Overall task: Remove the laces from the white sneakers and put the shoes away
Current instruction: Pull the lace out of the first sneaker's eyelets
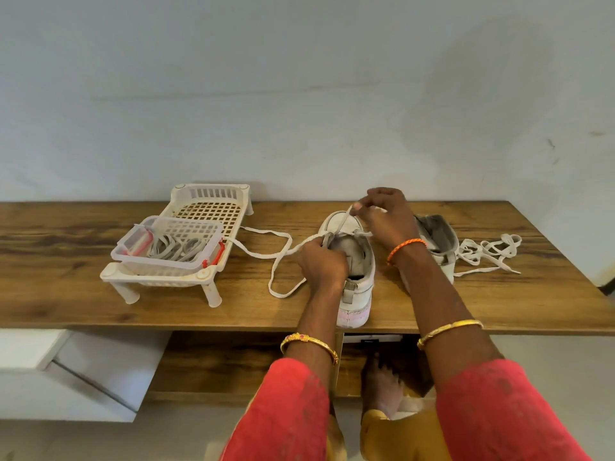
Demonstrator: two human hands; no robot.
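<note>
second sneaker [436, 242]: my right forearm covers its near side and toe, beyond my pinch
near sneaker [354, 261]: my left hand [321, 262] hides the eyelets under my grip
my fingertips there: curled out of sight
basket contents [176, 247]: too small to tell, left of grip

A home: a wooden shelf [100, 294] against a plain painted wall [299, 94], holding a plastic rack [199, 277].
</note>
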